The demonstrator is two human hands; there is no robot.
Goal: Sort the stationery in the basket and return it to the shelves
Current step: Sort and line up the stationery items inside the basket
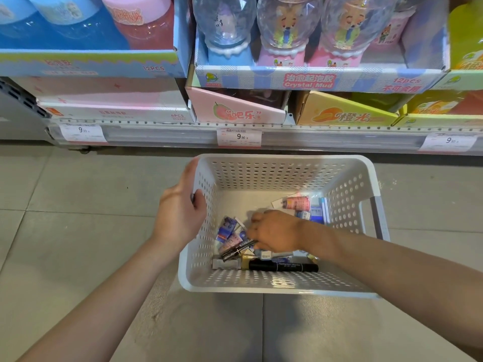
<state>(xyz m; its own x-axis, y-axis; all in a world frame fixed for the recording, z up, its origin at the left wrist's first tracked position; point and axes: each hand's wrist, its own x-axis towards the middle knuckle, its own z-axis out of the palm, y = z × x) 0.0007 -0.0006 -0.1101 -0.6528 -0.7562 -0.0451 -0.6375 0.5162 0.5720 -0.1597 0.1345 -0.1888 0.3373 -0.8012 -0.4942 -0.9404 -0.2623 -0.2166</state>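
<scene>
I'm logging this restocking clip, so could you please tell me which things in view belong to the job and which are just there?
Part of the job:
white basket
black marker
pink tube
small blue packets
left hand, right hand

Just there:
Crystal Mud display box
price tags
floor tiles

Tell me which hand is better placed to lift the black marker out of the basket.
Right. The right hand is already inside the basket, just above the black marker; the left hand grips the rim.
</scene>
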